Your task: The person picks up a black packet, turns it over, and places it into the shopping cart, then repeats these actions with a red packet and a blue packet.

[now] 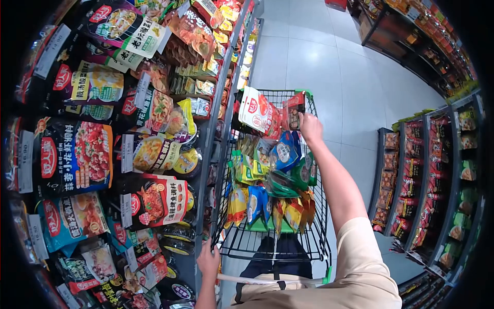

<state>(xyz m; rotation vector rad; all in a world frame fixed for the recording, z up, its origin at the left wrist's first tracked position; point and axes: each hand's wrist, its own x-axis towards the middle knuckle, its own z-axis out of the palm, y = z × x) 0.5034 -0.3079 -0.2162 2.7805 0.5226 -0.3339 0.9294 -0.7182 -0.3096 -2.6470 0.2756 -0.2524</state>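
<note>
My right hand reaches over the far end of a black wire shopping cart and is closed on a small dark-and-red packet. Beside that packet, a larger red-and-white pouch lies at the cart's far left. Several blue packets, green packets and yellow packets fill the middle of the cart. Close to the shelf edge, left of the pale cart handle, is my left hand. Its fingers look slightly apart, and I see nothing held in them.
On the left, a tall shelf carries hanging seasoning pouches with price tags, close against the cart. Grey floor tiles run ahead. To the right stand shelves of packets, and another rack is at the far right.
</note>
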